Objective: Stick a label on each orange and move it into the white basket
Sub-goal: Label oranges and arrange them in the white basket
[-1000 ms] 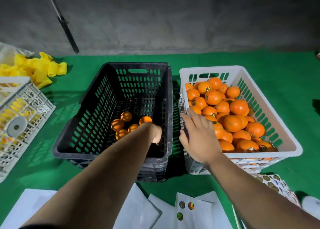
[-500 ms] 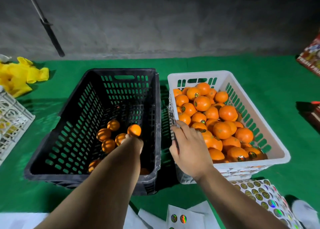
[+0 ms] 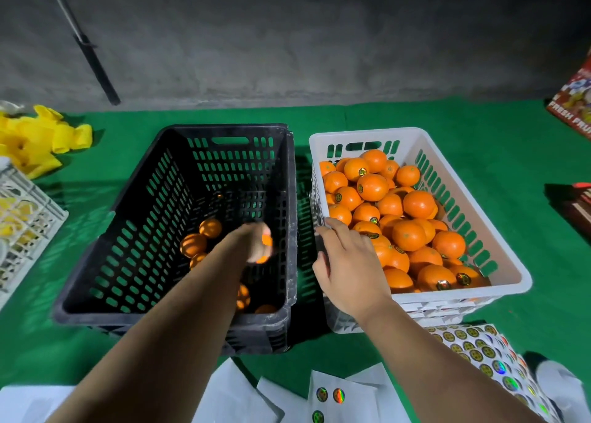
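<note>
Head view: my left hand (image 3: 257, 243) had lifted, fingers curled round an orange (image 3: 266, 240) from the black crate (image 3: 289, 199); right hand (image 3: 348, 269), fingers loosely spread, stayed resting on the white basket (image 3: 508, 262) — labelling came next.

Fruit-packing spot: crates of oranges (image 3: 396, 218), sticker sheets (image 3: 486, 355)

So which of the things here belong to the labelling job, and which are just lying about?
Job:
- left hand gripping an orange in the black crate
- loose oranges in that crate
- right hand resting on the white basket
- label sheet

Lying about:
- yellow wrappers
- white lattice crate
- fruit carton
- dark pole
</note>
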